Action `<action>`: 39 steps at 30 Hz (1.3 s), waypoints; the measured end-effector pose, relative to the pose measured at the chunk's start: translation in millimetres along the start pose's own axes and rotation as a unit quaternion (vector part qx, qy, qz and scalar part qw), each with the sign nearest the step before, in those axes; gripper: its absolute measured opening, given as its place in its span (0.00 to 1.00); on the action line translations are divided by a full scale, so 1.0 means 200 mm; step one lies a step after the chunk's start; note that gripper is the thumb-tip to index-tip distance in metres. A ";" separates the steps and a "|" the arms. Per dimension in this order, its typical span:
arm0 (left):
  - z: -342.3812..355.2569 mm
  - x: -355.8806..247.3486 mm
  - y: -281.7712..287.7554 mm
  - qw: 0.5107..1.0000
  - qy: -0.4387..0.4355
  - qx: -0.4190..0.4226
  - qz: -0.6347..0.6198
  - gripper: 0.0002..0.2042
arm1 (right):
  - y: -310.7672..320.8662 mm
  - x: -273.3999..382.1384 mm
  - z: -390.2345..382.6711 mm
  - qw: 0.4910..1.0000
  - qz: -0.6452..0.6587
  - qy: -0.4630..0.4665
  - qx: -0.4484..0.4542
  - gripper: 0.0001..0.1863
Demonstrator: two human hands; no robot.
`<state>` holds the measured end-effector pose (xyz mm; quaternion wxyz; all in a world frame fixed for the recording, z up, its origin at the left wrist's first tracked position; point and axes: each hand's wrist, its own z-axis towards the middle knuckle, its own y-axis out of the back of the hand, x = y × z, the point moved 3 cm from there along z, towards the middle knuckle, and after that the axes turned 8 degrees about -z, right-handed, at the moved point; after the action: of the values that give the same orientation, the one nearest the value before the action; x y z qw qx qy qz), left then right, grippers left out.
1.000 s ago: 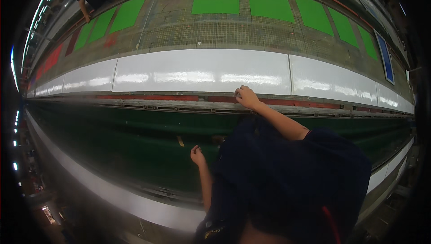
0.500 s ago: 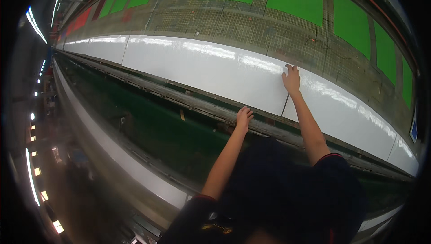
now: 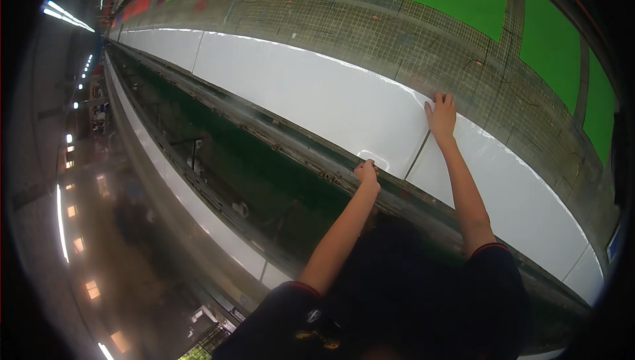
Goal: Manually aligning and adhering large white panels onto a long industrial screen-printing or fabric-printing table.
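White sheet [image 3: 297, 89] lies mostly flat along the surface [image 3: 344, 22], laid out, not lifted clear! Left hand [image 3: 367, 172] is curled tight at its near edge, seemingly pinching it. Across to the right hand [image 3: 442, 116]: fingers half open at the far right corner, grip impossible to tell. So, 2 hands at 1 end, and rightward another white panel [image 3: 522, 191] lies flat, apparently ungripped.

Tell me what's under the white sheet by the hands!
The grey table shows past the far edge of the sheet and probably runs underneath. What lies directly under the sheet is covered, so I can't tell.
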<state>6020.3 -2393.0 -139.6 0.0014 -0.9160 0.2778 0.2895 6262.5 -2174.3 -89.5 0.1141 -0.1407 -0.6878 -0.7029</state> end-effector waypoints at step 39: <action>-1.02 -0.20 -0.03 0.971 0.042 0.231 -0.051 0.14 | 0.70 0.24 0.04 0.911 0.397 -0.008 0.110 0.23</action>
<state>6104.4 -2400.6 50.8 0.2165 -0.9153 0.2895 0.1778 6267.4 -2169.2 58.4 0.3933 -0.3947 -0.6486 -0.5186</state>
